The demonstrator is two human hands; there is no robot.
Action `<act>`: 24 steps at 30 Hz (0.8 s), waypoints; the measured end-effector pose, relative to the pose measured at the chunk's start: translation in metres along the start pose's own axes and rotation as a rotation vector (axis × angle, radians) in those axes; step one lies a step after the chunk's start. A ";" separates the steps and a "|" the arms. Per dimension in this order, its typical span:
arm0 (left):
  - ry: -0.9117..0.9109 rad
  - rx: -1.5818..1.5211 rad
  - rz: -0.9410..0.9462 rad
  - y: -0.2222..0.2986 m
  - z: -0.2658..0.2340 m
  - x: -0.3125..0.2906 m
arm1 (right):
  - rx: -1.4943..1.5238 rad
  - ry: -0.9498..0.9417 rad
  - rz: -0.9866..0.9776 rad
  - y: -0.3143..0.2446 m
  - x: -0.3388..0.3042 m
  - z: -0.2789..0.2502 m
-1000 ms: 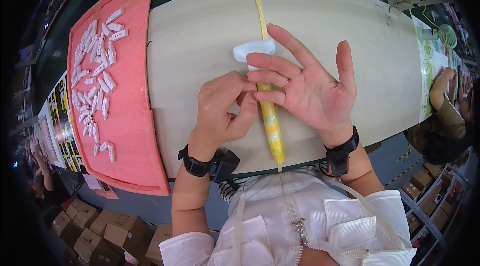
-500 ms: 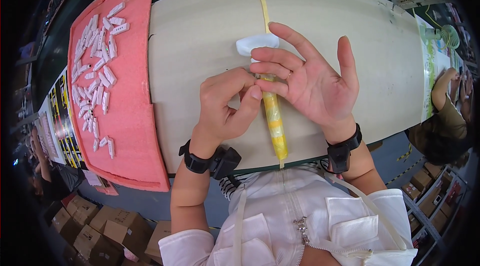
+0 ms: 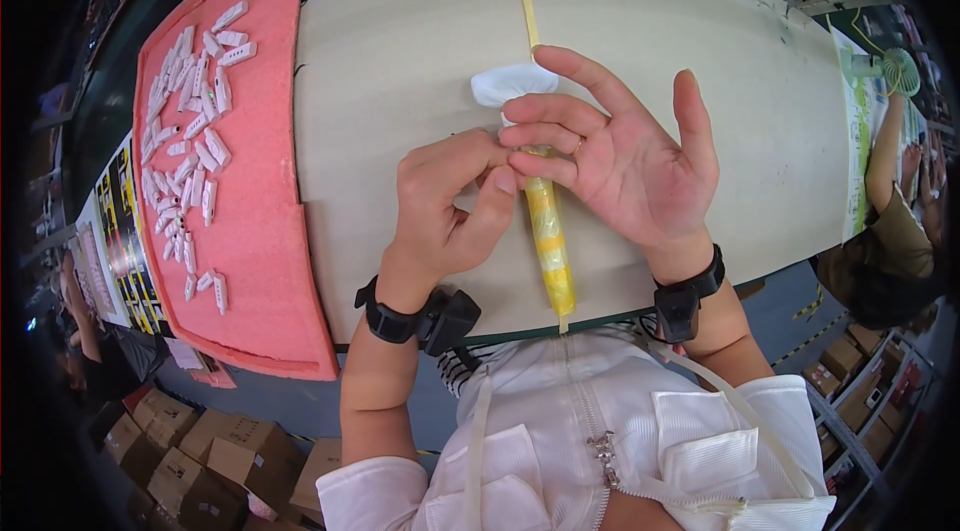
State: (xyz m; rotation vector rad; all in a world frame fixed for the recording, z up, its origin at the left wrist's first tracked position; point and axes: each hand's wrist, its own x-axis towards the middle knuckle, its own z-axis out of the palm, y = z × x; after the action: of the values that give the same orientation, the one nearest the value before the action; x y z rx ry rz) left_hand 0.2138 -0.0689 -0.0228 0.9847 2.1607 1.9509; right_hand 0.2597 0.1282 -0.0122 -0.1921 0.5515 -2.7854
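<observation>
Two hands, barely moved: my left hand (image 3: 438, 196) pinches the little finger (image 3: 548, 168) of my spread right hand (image 3: 638, 171), seemingly mid-work.

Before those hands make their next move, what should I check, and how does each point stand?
1. Right hand open, palm showing: ok.
2. Left hand at the right hand's little finger: ok.
3. Something small pinched in the left hand: cannot tell.
4. Yellow-wrapped bar fully visible: not ok, hands cover part.
5. White devices on the pink mat, clear of both hands: ok.
</observation>
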 end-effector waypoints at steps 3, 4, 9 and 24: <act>0.009 0.029 -0.018 0.002 0.001 -0.001 | 0.007 -0.036 -0.012 0.001 0.001 -0.001; 0.013 0.043 -0.027 0.002 0.001 -0.001 | 0.009 -0.054 -0.019 0.002 0.001 -0.001; 0.016 0.036 0.001 0.000 0.001 0.000 | 0.004 -0.061 -0.021 0.001 0.002 -0.003; 0.002 0.075 0.051 -0.001 0.000 0.001 | 0.008 -0.052 -0.022 0.000 0.001 -0.003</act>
State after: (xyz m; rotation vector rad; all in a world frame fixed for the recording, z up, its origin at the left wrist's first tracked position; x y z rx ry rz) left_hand 0.2123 -0.0685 -0.0228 1.0598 2.2471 1.9055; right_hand 0.2580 0.1285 -0.0151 -0.2693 0.5287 -2.7944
